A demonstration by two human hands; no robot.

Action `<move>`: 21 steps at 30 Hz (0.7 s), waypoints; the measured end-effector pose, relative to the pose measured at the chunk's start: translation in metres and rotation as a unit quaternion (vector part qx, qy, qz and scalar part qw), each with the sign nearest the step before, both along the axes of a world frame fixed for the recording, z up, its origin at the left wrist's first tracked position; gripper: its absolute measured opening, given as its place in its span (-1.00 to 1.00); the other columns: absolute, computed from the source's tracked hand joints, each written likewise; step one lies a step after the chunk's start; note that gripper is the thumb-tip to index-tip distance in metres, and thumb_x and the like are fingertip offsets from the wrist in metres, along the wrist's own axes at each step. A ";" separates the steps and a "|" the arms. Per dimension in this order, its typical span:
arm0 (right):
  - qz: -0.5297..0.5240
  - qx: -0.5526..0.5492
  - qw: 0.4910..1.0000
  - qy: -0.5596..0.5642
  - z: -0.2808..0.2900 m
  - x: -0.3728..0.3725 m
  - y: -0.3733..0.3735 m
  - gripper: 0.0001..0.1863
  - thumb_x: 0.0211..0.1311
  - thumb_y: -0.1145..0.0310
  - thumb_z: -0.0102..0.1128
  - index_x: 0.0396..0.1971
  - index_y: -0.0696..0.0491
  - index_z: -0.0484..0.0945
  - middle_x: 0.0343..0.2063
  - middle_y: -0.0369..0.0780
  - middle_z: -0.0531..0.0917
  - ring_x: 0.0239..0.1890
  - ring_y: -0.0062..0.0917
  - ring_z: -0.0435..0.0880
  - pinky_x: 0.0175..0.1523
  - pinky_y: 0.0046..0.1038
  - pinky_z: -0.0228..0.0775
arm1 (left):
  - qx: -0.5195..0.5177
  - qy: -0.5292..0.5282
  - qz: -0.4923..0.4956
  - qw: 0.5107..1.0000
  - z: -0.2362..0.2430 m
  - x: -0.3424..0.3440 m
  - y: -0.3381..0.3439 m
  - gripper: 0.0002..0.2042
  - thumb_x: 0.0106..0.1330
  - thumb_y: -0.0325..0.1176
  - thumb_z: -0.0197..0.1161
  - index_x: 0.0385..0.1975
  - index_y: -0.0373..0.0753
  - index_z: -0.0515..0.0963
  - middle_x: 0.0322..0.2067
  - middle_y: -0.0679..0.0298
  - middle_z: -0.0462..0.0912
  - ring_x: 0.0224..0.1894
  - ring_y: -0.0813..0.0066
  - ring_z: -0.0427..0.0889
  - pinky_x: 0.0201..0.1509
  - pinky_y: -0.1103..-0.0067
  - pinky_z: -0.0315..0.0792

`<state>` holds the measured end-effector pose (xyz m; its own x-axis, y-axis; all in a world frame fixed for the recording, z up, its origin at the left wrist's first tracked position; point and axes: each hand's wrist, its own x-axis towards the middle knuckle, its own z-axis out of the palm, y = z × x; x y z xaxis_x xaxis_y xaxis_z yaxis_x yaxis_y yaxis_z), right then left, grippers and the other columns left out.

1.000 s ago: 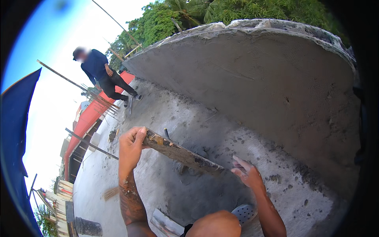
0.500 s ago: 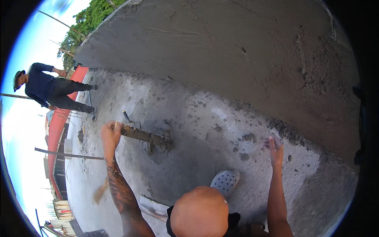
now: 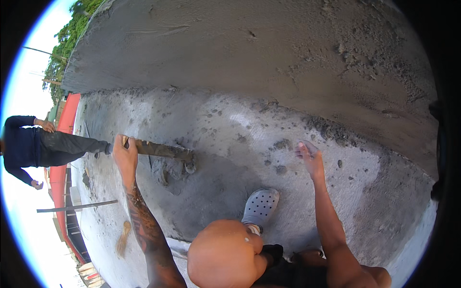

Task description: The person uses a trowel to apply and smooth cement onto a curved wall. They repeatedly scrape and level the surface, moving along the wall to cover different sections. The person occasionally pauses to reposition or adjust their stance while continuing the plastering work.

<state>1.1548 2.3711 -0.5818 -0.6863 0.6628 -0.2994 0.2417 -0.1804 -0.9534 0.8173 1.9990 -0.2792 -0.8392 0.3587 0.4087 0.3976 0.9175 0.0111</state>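
My left hand [image 3: 126, 158] is closed round one end of a narrow, mortar-caked wooden strip [image 3: 163, 150]. The strip extends rightward over a heap of wet grey mortar [image 3: 168, 170] on the concrete floor; whether it touches the heap I cannot tell. My right hand [image 3: 309, 156] is out to the right with its fingers apart and nothing in them. It is nearest to scattered mortar clods [image 3: 282, 144] along the wall's foot, apparently above the floor. A grey plastic clog [image 3: 260, 206] on my foot and my bent knee show between my arms.
A wet-plastered wall [image 3: 230, 53] rises along the far side, with mortar crumbs at its base. At the far left stands another person [image 3: 29, 144] in dark clothes. A straw brush [image 3: 123, 240] and a thin bar [image 3: 77, 207] appear left of my forearm.
The view has shifted, so wall and floor sit differently. My left hand still holds the strip, now more level in the picture. A trowel handle beside the mortar is no longer visible.
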 end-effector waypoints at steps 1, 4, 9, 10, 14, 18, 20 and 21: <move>-0.003 0.002 1.000 0.002 0.003 -0.001 -0.002 -0.54 0.50 0.08 0.14 0.07 0.18 0.61 -0.32 -0.19 0.74 -0.29 -0.56 0.72 -0.10 -0.49 0.58 | 0.009 -0.002 -0.022 1.000 -0.006 -0.006 0.002 -0.78 0.29 -0.29 0.31 -0.37 -0.35 0.52 -0.50 -0.04 0.58 -0.44 0.00 0.54 -0.29 0.32 0.44; 0.053 0.106 0.992 -0.042 0.015 0.006 0.001 -0.55 0.50 0.01 0.10 0.13 0.03 0.61 -0.23 -0.16 0.77 -0.22 -0.52 0.74 -0.05 -0.40 0.57 | 0.001 0.003 -0.072 0.997 0.002 -0.018 0.020 -0.78 0.35 -0.32 0.26 -0.41 -0.35 0.44 -0.52 -0.01 0.51 -0.47 0.08 0.48 -0.30 0.31 0.39; 0.122 0.124 0.982 -0.078 0.050 -0.004 -0.003 -0.38 0.36 0.04 0.25 0.33 -0.01 0.40 0.15 0.07 0.57 -0.01 -0.11 0.71 0.16 -0.11 0.55 | 0.006 -0.182 -0.263 0.948 0.061 0.024 0.103 -0.88 0.40 -0.45 0.20 -0.36 -0.35 0.48 -0.51 0.30 0.43 -0.46 0.52 0.37 -0.33 0.59 0.29; 0.127 0.194 0.971 -0.065 0.057 -0.012 -0.014 -0.33 0.33 0.10 0.29 0.37 0.01 0.34 0.20 0.12 0.51 0.03 -0.07 0.69 0.19 -0.10 0.54 | -0.039 -0.216 -0.293 0.931 0.068 0.046 0.125 -0.88 0.43 -0.44 0.14 -0.34 -0.35 0.45 -0.51 0.32 0.37 -0.45 0.52 0.30 -0.31 0.58 0.25; 0.109 0.359 0.925 0.064 0.071 -0.027 -0.036 -0.33 0.29 0.19 0.32 0.35 0.04 0.33 0.20 0.12 0.48 0.06 0.03 0.64 0.22 -0.08 0.51 | -0.080 -0.265 -0.500 0.820 0.065 0.123 0.240 -0.92 0.22 -0.55 0.25 -0.34 -0.38 0.53 -0.50 0.15 0.55 -0.45 0.29 0.50 -0.25 0.52 0.34; 0.172 0.259 0.950 0.022 0.063 -0.009 -0.019 -0.47 0.30 0.25 0.32 0.21 0.10 0.43 0.04 0.06 0.60 -0.03 -0.01 0.67 0.10 -0.14 0.57 | -0.037 -0.307 -0.620 0.721 0.046 0.171 0.332 -0.90 0.14 -0.57 0.32 -0.37 -0.38 0.57 -0.44 0.14 0.65 -0.45 0.28 0.60 -0.29 0.51 0.41; 0.082 0.310 0.947 0.026 0.054 0.013 -0.005 -0.53 0.31 0.25 0.31 0.14 0.12 0.47 -0.05 0.02 0.64 -0.10 -0.02 0.69 0.02 -0.12 0.58 | -0.032 -0.362 -0.642 0.675 0.031 0.187 0.367 -0.86 0.11 -0.57 0.37 -0.33 -0.39 0.61 -0.39 0.12 0.68 -0.39 0.30 0.65 -0.24 0.48 0.45; 0.042 0.329 0.943 0.021 0.048 0.025 0.002 -0.55 0.32 0.25 0.30 0.11 0.13 0.48 -0.10 0.00 0.65 -0.13 -0.03 0.70 -0.02 -0.12 0.59 | -0.043 -0.424 -0.601 0.676 0.022 0.199 0.377 -0.79 0.01 -0.57 0.40 -0.32 -0.39 0.63 -0.36 0.07 0.71 -0.29 0.21 0.71 -0.10 0.43 0.50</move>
<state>1.1794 2.3730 -0.5335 -0.7467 0.6385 0.1864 0.1892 0.4726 -0.8607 1.0162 2.3762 -0.2575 0.1599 0.9818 -0.1022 0.7410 -0.0510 0.6696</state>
